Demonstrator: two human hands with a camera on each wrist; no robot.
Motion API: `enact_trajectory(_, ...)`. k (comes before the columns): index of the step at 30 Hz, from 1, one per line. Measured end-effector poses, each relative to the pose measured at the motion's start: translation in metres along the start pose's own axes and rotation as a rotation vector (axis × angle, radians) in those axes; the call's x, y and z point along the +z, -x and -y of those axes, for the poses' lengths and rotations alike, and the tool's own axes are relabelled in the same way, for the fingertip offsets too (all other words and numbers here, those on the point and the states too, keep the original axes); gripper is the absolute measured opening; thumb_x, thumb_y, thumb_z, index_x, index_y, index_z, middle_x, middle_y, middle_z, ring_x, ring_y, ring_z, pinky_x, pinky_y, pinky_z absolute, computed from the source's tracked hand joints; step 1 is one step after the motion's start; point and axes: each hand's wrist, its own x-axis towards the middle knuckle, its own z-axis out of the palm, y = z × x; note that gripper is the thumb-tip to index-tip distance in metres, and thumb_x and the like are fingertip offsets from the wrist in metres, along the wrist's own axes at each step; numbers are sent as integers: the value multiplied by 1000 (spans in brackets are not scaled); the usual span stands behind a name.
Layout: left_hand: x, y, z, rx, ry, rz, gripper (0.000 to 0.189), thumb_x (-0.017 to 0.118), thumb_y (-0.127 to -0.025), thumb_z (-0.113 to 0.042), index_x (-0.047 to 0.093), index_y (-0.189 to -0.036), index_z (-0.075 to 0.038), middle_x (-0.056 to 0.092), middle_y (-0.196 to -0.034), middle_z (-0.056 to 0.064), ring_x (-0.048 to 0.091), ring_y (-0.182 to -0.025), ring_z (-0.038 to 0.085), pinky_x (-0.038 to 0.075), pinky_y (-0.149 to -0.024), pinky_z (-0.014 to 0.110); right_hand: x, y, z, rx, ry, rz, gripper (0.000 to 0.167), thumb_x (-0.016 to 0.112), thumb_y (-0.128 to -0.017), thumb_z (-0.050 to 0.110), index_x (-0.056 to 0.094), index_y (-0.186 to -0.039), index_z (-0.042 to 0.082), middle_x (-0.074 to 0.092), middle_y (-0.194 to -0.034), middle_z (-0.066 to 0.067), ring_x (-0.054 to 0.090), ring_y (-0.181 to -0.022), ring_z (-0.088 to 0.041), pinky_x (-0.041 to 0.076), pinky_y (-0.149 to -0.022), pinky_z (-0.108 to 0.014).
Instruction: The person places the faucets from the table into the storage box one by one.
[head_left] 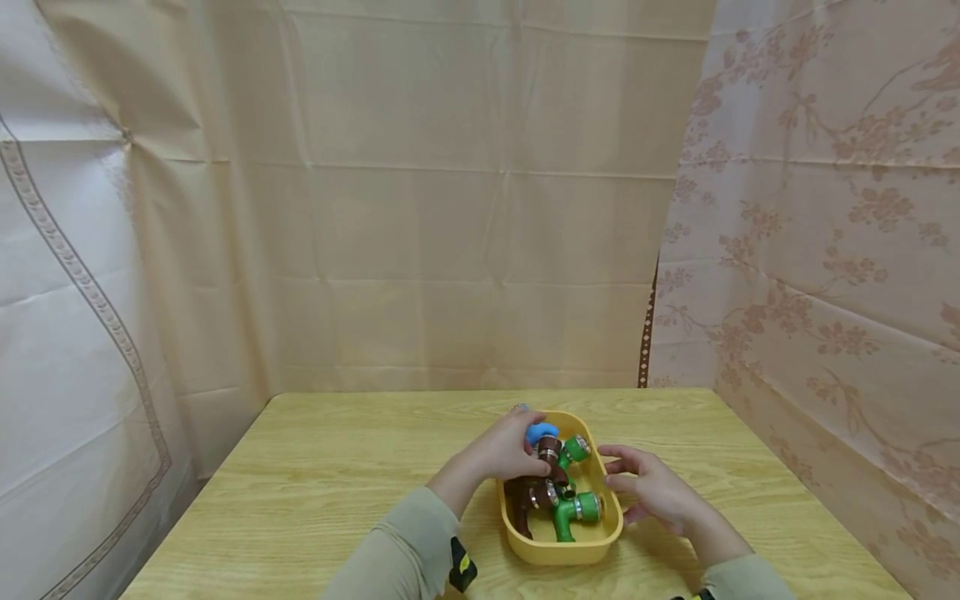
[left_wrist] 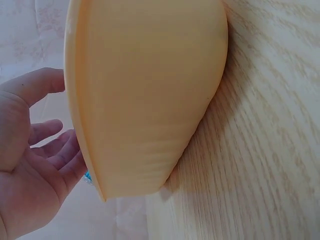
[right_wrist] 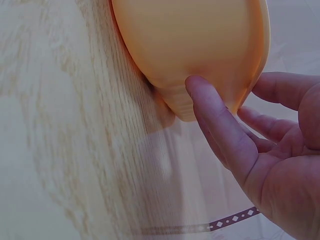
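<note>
A yellow plastic basin (head_left: 566, 552) stands on the table with tap-like plastic pieces inside. Among them are a green piece (head_left: 576, 510) at the near end, a second green one (head_left: 575, 450) farther back, brown ones (head_left: 542, 496) with silvery rings, and a blue one (head_left: 542, 432). My left hand (head_left: 506, 448) reaches over the left rim, thumb by a brown piece and index finger by the blue one, with a gap between them. In the left wrist view the rim hides some fingertips. My right hand (head_left: 660, 490) is at the basin's right side, fingers spread along the outer wall (right_wrist: 200, 40).
The wooden table (head_left: 360, 467) extends on both sides of the basin. A beige curtain (head_left: 450, 208) hangs behind its far edge. Flower-patterned cloth (head_left: 847, 250) hangs at the right and white cloth (head_left: 67, 333) at the left.
</note>
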Motion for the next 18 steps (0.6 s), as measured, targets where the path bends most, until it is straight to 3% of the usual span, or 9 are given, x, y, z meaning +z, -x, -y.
enact_trajectory(2, 0, 1, 1, 7, 23, 6, 79, 87, -82, -26, 50, -149, -6, 47, -142, 13, 60, -85, 11, 53, -76, 26, 0, 0, 0, -3, 0, 1, 62, 60, -101, 8, 30, -154, -6, 45, -132, -30, 66, -92, -31, 59, -61, -45)
enact_trajectory(7, -2, 5, 4, 17, 57, 7, 77, 86, -84, -25, 49, -149, -7, 49, -136, 11, 57, -77, 8, 51, -67, 23, 0, 1, 0, -14, 0, 4, 63, 61, -101, 9, 31, -153, -7, 45, -132, -31, 67, -94, -31, 60, -63, -46)
enact_trajectory(12, -7, 12, 6, 10, 99, -8, 73, 84, -86, -25, 50, -149, -9, 53, -139, 11, 58, -82, 11, 52, -65, 25, -2, 1, 1, -25, -9, 0, 64, 62, -100, 10, 31, -153, -7, 46, -133, -31, 66, -99, -32, 60, -69, -51)
enact_trajectory(18, -19, 22, 11, 49, 146, -55, 63, 77, -91, -21, 51, -146, -6, 57, -133, 11, 61, -94, 18, 54, -64, 25, -5, 2, 7, -41, -31, -22, 65, 62, -101, 11, 28, -153, -9, 46, -135, -32, 64, -107, -32, 59, -74, -55)
